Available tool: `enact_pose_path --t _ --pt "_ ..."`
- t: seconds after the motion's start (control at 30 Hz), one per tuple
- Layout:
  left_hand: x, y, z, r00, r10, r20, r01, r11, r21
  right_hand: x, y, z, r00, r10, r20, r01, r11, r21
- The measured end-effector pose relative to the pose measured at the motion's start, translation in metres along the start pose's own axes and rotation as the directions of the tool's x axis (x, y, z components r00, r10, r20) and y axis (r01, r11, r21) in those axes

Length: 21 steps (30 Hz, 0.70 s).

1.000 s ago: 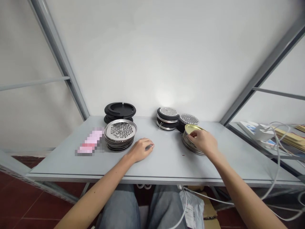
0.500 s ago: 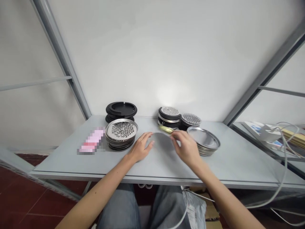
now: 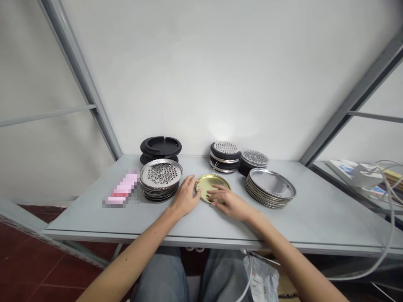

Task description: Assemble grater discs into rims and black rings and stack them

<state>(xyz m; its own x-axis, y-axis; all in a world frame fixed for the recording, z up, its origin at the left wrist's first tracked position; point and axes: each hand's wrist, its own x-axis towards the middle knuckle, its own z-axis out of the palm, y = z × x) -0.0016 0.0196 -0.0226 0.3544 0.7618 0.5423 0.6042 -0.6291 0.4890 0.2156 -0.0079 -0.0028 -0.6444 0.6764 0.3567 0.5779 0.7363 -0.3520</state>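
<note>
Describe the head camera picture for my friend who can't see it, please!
A person's left hand is at the edge of a gold disc on a gray table, the right hand over it. Silver grater discs are stacked on the left, smooth-topped silver discs on the right, with black round pieces behind.

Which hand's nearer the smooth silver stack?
Right. Right hand: over the gold disc, left of the smooth silver stack, not touching it. Left hand: farther left, at the disc's left edge.
</note>
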Motion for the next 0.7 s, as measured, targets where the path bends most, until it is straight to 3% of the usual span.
enact_pose_path --t 0.1,0.23,0.4,0.57,0.7 --pt "-0.001 -0.001 0.001 0.996 -0.014 0.09 0.012 1.0 0.027 0.0 0.022 -0.011 0.983 0.149 -0.11 -0.153 0.988 -0.03" --pt "-0.002 -0.002 0.002 0.987 0.076 0.14 -0.074 0.997 -0.018 -0.002 0.038 0.0 0.922 0.294 -0.251 -0.322 0.944 -0.076" --pt "-0.003 -0.004 0.004 0.98 0.047 0.193 -0.059 0.997 0.055 -0.005 0.035 0.02 0.941 0.265 -0.209 -0.274 0.962 -0.014" --pt "-0.007 -0.007 0.005 0.962 -0.022 0.27 -0.003 0.996 0.093 -0.008 0.036 0.02 0.977 0.2 -0.071 -0.203 0.978 -0.039" --pt "-0.007 -0.01 0.006 0.96 -0.03 0.28 0.006 0.996 0.087 -0.009 0.036 0.02 0.981 0.188 -0.045 -0.191 0.979 -0.077"
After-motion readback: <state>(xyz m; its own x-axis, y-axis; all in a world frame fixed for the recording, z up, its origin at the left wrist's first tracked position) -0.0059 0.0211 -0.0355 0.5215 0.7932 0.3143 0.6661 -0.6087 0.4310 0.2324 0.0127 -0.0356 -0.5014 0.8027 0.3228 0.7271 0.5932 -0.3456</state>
